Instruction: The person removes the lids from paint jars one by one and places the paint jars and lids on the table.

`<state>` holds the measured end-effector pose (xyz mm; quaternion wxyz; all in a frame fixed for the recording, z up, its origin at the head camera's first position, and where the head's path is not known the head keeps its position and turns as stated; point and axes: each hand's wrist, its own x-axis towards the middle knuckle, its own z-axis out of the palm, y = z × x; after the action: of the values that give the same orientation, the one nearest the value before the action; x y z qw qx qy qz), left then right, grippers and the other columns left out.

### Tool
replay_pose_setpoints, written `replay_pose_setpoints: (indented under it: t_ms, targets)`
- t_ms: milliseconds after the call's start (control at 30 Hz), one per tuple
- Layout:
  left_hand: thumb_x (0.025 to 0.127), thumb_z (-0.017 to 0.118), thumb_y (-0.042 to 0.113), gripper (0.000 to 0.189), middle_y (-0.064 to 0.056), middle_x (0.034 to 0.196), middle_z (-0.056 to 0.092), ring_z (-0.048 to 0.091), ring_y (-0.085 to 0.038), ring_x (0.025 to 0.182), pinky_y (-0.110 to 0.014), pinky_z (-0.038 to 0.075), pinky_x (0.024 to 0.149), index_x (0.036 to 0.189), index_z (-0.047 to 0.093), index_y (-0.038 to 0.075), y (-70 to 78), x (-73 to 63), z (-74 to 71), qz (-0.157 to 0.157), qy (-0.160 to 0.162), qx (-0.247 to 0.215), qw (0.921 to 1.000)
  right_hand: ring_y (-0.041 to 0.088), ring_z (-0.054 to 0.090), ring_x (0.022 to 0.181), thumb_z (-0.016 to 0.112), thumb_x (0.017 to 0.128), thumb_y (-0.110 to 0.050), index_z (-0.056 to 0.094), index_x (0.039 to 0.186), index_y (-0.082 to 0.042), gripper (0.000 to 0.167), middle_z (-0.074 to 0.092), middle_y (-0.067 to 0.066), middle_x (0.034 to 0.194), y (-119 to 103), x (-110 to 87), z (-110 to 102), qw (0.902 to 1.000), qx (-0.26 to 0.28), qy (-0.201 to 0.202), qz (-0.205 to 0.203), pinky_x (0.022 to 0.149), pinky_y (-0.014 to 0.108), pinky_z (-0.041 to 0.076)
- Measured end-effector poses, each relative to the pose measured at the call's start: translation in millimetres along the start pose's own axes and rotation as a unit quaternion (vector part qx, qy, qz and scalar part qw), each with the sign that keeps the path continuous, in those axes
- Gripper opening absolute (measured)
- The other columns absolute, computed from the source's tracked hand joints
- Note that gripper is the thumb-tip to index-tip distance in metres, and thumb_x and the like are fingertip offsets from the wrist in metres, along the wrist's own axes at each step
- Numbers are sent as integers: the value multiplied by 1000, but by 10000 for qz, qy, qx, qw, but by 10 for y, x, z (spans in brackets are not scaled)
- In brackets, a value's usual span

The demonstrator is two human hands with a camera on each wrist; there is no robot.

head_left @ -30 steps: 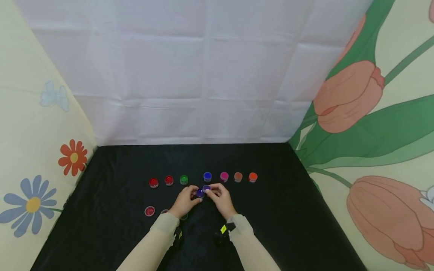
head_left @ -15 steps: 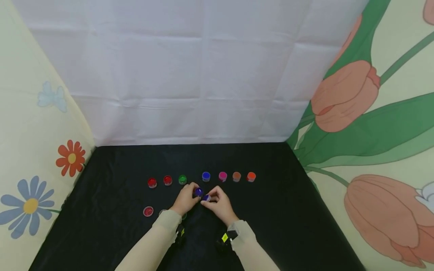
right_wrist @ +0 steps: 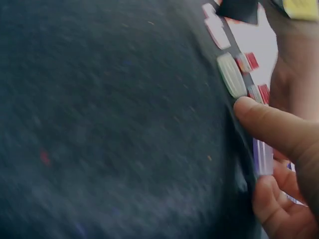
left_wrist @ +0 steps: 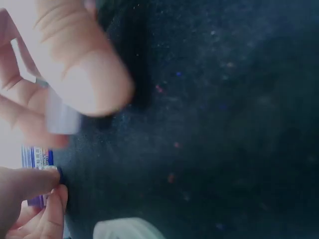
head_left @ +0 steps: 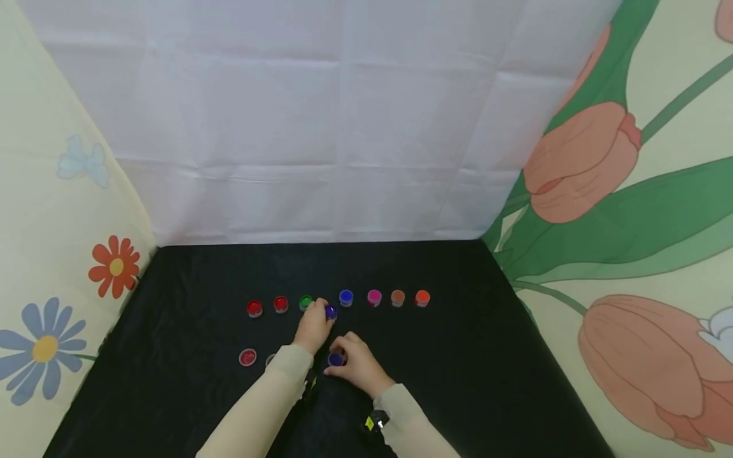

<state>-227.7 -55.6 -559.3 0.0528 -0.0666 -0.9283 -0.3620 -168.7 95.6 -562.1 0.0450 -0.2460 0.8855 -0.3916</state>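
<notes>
My left hand point(head_left: 314, 327) pinches a small purple paint pot point(head_left: 331, 312) low over the black cloth, at the gap between the green and blue pots. In the left wrist view, its thumb and fingers lie on that pot's labelled side point(left_wrist: 37, 201). Nearer to me, my right hand point(head_left: 357, 366) holds a round purple lid point(head_left: 336, 359) between thumb and fingers. Seen edge-on in the right wrist view, the lid point(right_wrist: 263, 158) looks pale violet and translucent. The right hand's blurred thumb point(left_wrist: 82, 74) looms large in the left wrist view.
A back row has two red pots point(head_left: 254, 309) point(head_left: 280, 305), then green point(head_left: 306, 303), blue point(head_left: 346, 298), pink point(head_left: 374, 298), brown point(head_left: 397, 298) and orange point(head_left: 422, 298). In front lie a red lid point(head_left: 247, 357) and a green lid point(right_wrist: 232, 75). The left sleeve hides part of this front row.
My hands have moved apart. The left carries the purple pot forward toward the back row; the right brings the purple lid back toward me and down to the front row.
</notes>
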Motion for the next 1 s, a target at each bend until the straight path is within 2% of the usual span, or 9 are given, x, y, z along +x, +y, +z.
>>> replay_pose_setpoints:
  t_ms: [200, 433, 533, 733, 1000]
  targets:
    - [94, 70, 1, 25, -25, 97, 59, 66, -41, 86, -48, 58, 78, 111, 56, -12, 92, 81, 15, -289, 181, 445, 9984, 7, 50, 80, 87, 82, -17, 67, 98, -10, 26, 52, -2, 91, -72, 9, 89, 9997, -198, -54, -148, 76, 25, 51]
    - [94, 62, -9, 14, -27, 95, 59, 66, -41, 86, -48, 58, 79, 106, 56, -13, 193, 156, 39, -510, 248, 839, 9949, 6, 43, 74, 82, 81, -4, 66, 101, -6, 26, 50, -1, 88, -81, 8, 130, 9986, -438, -9, -295, 66, 21, 43]
    - [93, 60, -12, 11, -28, 95, 59, 66, -42, 87, -49, 57, 81, 103, 56, -13, 221, 190, 46, -522, 276, 953, 9937, 6, 46, 75, 82, 80, -1, 67, 102, -5, 27, 51, -1, 88, -78, -1, 125, 9989, -371, 3, -271, 68, 22, 46]
    - [94, 58, -11, 10, -28, 96, 59, 66, -43, 87, -50, 58, 80, 103, 56, -12, 211, 236, 75, -589, 316, 1016, 9926, 8, 53, 79, 81, 80, 1, 67, 105, -4, 30, 53, -1, 92, -72, -31, 127, 9997, -147, -8, -184, 73, 23, 51]
    - [97, 56, -10, 13, -29, 102, 58, 66, -42, 87, -49, 58, 79, 110, 55, -13, 204, 256, 63, -691, 108, 850, 9939, 8, 51, 81, 81, 80, -1, 67, 108, -3, 32, 54, 1, 94, -67, -50, 120, 9997, -187, 33, -142, 75, 23, 50]
